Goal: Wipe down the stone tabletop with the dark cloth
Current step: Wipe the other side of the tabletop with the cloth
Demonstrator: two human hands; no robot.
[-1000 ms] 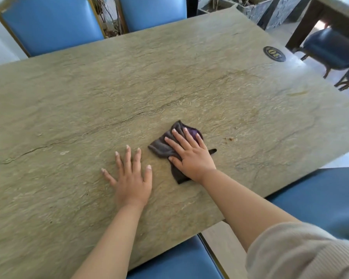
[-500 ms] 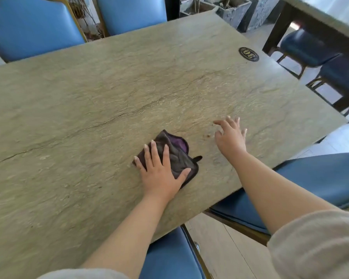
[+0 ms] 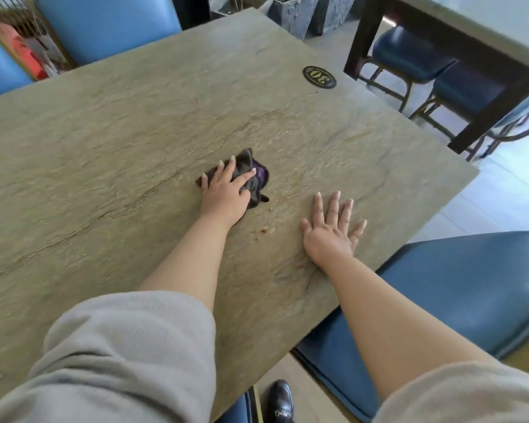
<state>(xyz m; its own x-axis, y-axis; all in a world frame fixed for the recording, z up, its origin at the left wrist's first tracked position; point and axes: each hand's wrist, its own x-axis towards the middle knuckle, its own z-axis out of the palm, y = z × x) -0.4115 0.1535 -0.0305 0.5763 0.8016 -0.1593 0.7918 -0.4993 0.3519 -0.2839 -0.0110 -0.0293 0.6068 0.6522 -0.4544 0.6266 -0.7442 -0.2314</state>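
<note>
At middle of stone tabletop [image 3: 135, 132]: left hand [image 3: 225, 193] presses dark cloth [image 3: 245, 160], fingers flat, not curled. Right hand [image 3: 330, 230] splayed flat on stone near edge, holding nothing.

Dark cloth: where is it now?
In the head view, the dark cloth lies centrally on the stone tabletop under the left hand, left of the right hand.

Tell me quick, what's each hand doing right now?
Left hand: open, fingers pressing the dark cloth onto the stone tabletop.
Right hand: open, flat on the tabletop, holding nothing.
</note>
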